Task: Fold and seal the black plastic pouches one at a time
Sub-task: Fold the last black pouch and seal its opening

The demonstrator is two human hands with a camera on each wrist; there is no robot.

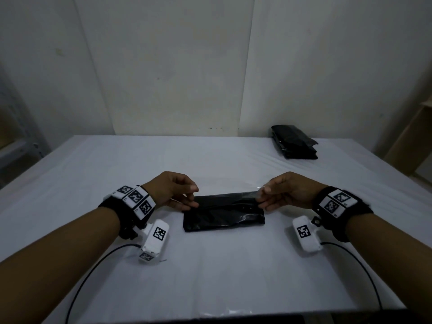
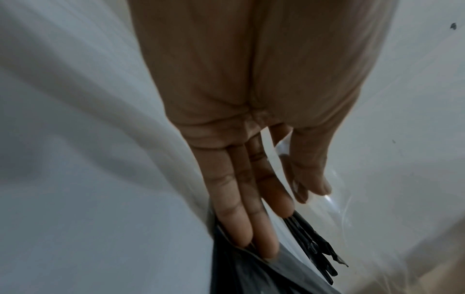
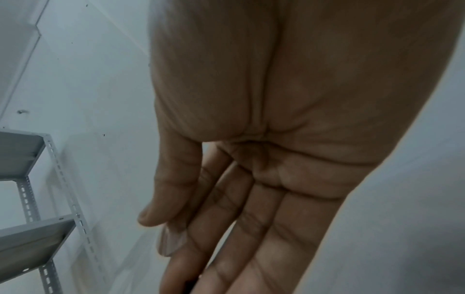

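Note:
A black plastic pouch (image 1: 224, 215) lies flat on the white table (image 1: 210, 272), its long side running left to right. My left hand (image 1: 192, 196) is at its left end and my right hand (image 1: 263, 195) at its right end. Each pinches one end of a clear strip (image 1: 251, 194) stretched just over the pouch's far edge. In the left wrist view, the thumb and forefinger of my left hand (image 2: 309, 193) hold the clear film (image 2: 332, 206), and the other fingertips (image 2: 254, 244) touch the black pouch (image 2: 239, 276). My right hand (image 3: 163, 232) shows thumb against forefinger.
A stack of black pouches (image 1: 294, 142) sits at the table's back right corner, near the wall. A grey metal shelf (image 3: 37, 234) stands to the left. Black cables (image 1: 93, 274) trail from both wrist cameras across the table's front.

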